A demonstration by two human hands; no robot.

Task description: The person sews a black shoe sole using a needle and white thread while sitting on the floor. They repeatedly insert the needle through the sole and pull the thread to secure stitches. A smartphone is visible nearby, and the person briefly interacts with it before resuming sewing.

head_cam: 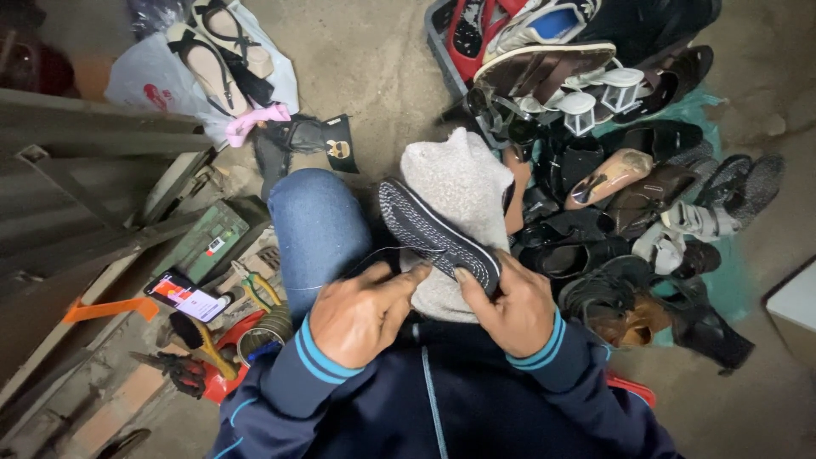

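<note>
At the bottom of the frame, dark blue sleeves with light blue cuff stripes led up to both hands, which met at the centre. The left hand (361, 310) had its fingers curled shut, pinching a thin thread (374, 255) that ran up towards the shoe. The right hand (508, 308) gripped the near end of a dark shoe sole (438, 236), fingers closed around its edge; the sole, edged with a row of pale stitches, slanted from centre frame down to that hand. It lay across a grey cloth (455, 191) draped over one knee, just beside the other knee in blue jeans (314, 225).

In the lower left lay a phone (184, 296) with a lit screen, yellow-handled pliers (255, 287) and a green metal box (212, 240). On the right side, a heap of dark shoes and sandals (629, 212) spread over the floor (374, 59). In the upper left, sandals rested on a white plastic bag (140, 76).
</note>
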